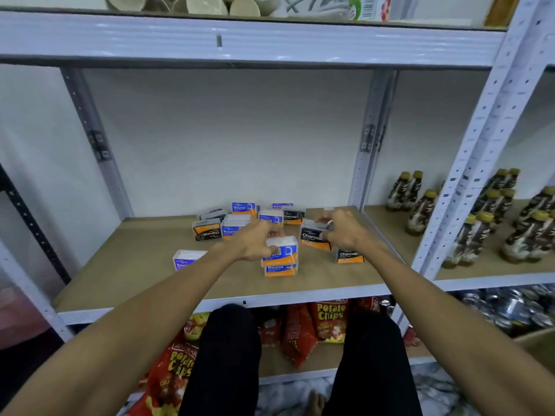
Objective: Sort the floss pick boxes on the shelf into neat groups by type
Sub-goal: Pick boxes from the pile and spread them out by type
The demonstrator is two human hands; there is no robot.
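Several floss pick boxes lie scattered on the tan shelf board (144, 265). My left hand (255, 240) grips a blue-and-orange Round box (282, 250) that sits on top of another Round box (280, 270). My right hand (342, 229) holds a black-and-orange Charcoal box (312, 235), tilted, just above the board. A second Charcoal box (348, 256) stands below that hand. A Smooth box (187, 259) rests alone at the front left. Behind, more Round (243, 208) and Charcoal (207, 231) boxes are mixed together.
Brown bottles with yellow caps (420, 211) fill the neighbouring shelf on the right. A white upright post (480, 151) divides the two shelves. Potato chip bags (330, 322) sit on the shelf below, and bowls (207, 4) on the one above.
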